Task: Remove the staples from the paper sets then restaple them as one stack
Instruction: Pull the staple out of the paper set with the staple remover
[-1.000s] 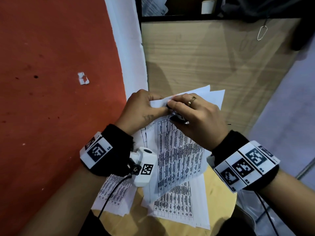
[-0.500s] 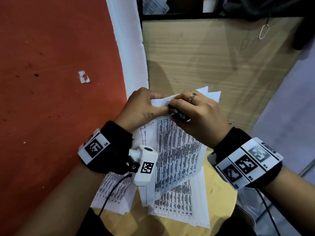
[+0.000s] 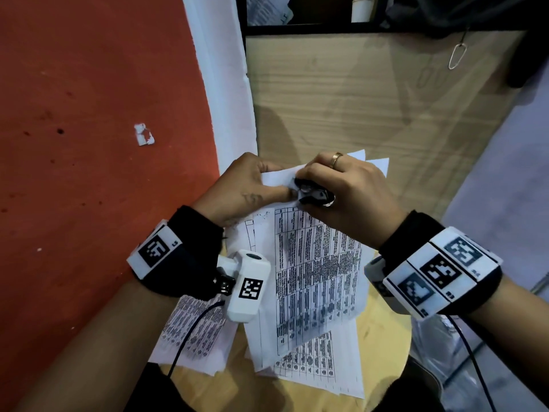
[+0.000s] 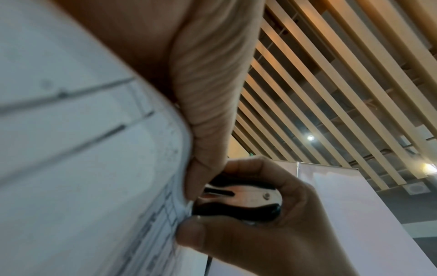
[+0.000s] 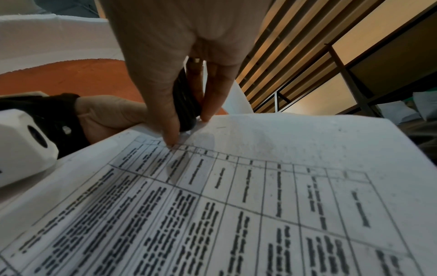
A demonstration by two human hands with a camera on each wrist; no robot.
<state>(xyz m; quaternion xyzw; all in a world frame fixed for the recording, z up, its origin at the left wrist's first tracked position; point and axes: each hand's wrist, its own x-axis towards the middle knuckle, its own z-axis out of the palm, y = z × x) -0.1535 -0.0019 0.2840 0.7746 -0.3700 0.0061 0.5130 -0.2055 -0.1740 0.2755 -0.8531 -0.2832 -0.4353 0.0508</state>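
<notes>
I hold a stapled set of printed table pages [image 3: 315,263] lifted off the table. My left hand [image 3: 246,188] pinches its top corner, thumb over the sheets [image 4: 208,130]. My right hand [image 3: 347,191] grips a black and chrome staple remover [image 3: 315,193], its jaws pushed against that same corner [image 4: 238,198]. From the right wrist the remover [image 5: 185,104] shows between thumb and fingers, touching the top edge of the page [image 5: 260,186]. The staple itself is hidden. More printed sheets [image 3: 315,361] lie underneath.
Another paper set [image 3: 193,331] lies at the left on the round wooden table [image 3: 383,346]. A red wall [image 3: 89,144] stands at the left, a wooden panel [image 3: 356,108] ahead. A shelf with papers [image 3: 267,10] sits above the panel.
Both hands and the held corner have shifted slightly; the right hand has worked the staple remover closer into the corner. The grip on both things is unchanged.
</notes>
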